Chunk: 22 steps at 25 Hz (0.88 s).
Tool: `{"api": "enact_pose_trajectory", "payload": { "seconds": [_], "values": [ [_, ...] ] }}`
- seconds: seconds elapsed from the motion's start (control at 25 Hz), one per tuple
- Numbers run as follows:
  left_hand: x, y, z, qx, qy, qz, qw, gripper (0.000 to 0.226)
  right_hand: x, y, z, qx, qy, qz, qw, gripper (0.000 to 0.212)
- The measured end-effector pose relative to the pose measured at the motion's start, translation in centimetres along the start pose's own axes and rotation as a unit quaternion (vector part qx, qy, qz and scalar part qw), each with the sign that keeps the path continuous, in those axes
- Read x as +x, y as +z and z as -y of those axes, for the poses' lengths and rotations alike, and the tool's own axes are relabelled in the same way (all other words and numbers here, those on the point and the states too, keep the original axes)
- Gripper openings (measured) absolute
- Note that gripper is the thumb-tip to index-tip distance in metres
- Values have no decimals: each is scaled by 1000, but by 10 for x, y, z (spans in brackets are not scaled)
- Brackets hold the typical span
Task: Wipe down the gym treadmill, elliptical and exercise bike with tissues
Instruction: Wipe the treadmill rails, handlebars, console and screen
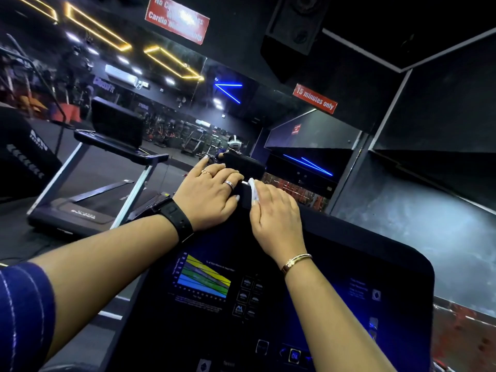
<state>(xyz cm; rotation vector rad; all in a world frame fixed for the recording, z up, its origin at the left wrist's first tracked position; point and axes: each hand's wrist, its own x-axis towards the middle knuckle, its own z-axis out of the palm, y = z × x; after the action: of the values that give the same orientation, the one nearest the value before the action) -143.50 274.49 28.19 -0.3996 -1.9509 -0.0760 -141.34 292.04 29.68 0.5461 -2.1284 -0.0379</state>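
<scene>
Pinching a crumpled white tissue (253,189) in the right hand (275,213), fingers (264,201) clamped on it, pressing it onto the top edge of the dark console (349,264). Peeking out as a small wad at that hand's 11 o'clock, with the edge running 10 to 4 o'clock. Bracing with the left hand (208,196) just beside at 9 o'clock, its fingers curling over the same edge

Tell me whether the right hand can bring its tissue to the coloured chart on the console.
Probably yes: the right hand grips the white tissue at the top edge of the black console, and the coloured striped chart lies bare below, between the forearms.
</scene>
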Motion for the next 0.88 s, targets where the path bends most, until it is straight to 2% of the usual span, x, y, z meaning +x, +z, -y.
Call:
{"api": "enact_pose_trajectory", "payload": {
  "seconds": [0.2, 0.44, 0.6, 0.72, 0.88],
  "values": [
    [8, 2, -5, 30, 34, 17, 999, 52, -12, -8, -29, -17, 31, 20, 999, 48],
    [10, 5, -20, 33, 21, 20, 999, 51, -36, -23, -78, -16, 77, 67, 995, 38],
    [11, 3, -26, 37, 22, 28, 999, 54, -60, -30, -104, -34, 105, 36, 993, 50],
    [12, 3, -33, 42, 13, 26, 999, 52, -62, -25, -95, 25, 136, 0, 990, 50],
    [18, 8, -50, 32, 23, 44, 998, 51, -45, -25, -79, 66, 34, 27, 997, 57]
  ]
}}
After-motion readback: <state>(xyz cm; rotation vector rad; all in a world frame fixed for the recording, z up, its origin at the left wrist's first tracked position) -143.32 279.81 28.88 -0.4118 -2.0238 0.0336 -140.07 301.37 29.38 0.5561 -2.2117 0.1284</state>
